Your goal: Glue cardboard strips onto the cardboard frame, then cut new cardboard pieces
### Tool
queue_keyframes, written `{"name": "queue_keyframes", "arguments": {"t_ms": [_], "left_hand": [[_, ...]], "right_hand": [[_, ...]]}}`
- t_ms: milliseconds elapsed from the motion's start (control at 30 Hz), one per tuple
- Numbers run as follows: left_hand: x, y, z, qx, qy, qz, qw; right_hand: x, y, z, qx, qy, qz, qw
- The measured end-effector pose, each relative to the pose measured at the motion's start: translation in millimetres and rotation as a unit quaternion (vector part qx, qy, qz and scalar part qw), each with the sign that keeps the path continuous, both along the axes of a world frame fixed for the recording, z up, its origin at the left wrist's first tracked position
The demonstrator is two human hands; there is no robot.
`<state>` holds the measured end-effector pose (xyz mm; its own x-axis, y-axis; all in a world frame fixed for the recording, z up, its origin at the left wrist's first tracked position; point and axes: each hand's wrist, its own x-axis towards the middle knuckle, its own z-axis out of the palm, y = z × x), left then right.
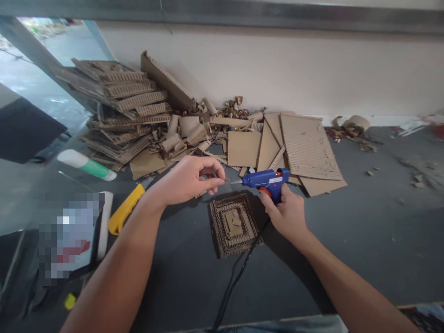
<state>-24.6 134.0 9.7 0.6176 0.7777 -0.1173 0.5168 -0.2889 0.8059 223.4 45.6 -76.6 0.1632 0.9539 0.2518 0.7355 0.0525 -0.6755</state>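
Observation:
My right hand (286,212) grips a blue hot glue gun (265,179) by its handle, nozzle pointing left. A small brown piece (227,181), apparently cardboard, is pinched between the thumb and fingers of my left hand (194,181). The nozzle tip is at or very close to that piece; whether they touch I cannot tell. Below both hands, a rectangular stepped form of layered corrugated cardboard (224,248) lies on the dark table (180,277), with small flat scraps in its middle. The glue gun's black cord (231,282) runs past its right side toward me.
Stacked corrugated cardboard forms (135,99) stand at the back left, beside a heap of scraps (187,132). Flat cardboard sheets (308,148) lie behind the glue gun. Left of my forearm are a yellow-handled cutter (126,210), a white-and-green tube (86,165) and a tablet (74,240).

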Motion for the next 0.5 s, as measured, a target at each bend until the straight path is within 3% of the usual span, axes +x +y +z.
{"name": "queue_keyframes", "arguments": {"t_ms": [500], "left_hand": [[0.4, 0.4, -1.0, -0.014, 0.005, -0.017, 1.000]], "right_hand": [[-1.1, 1.6, -0.5, -0.009, 0.005, -0.020, 1.000]]}}
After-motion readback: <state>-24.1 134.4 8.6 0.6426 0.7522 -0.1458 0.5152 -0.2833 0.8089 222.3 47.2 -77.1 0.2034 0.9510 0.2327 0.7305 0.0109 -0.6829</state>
